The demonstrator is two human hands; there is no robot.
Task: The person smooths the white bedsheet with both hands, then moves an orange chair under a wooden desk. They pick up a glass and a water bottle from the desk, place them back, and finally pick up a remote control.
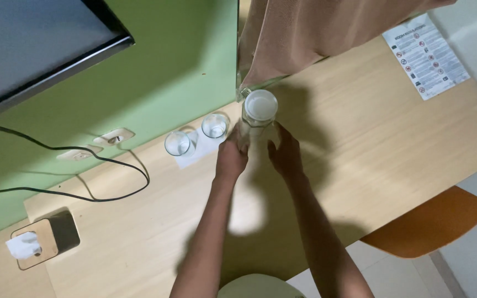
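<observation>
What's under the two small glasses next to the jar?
A white paper sheet lies under the two small glasses, on the wooden desk. The left hand covers its right edge; the sheet's extent there cannot be seen.

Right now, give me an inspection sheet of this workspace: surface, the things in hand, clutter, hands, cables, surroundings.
Surface: light wooden desk, against a green wall.
Things in hand: clear jar with white lid, upright on the desk.
Clutter: two empty glasses on a white napkin; tissue box at the left corner; printed sheet at the far right.
Hands: left hand touches the jar's side; right hand is open beside it, contact unclear.
Cables: black cable running from a wall socket across the desk.
Surroundings: dark screen on the wall, tan curtain, orange chair seat.
</observation>
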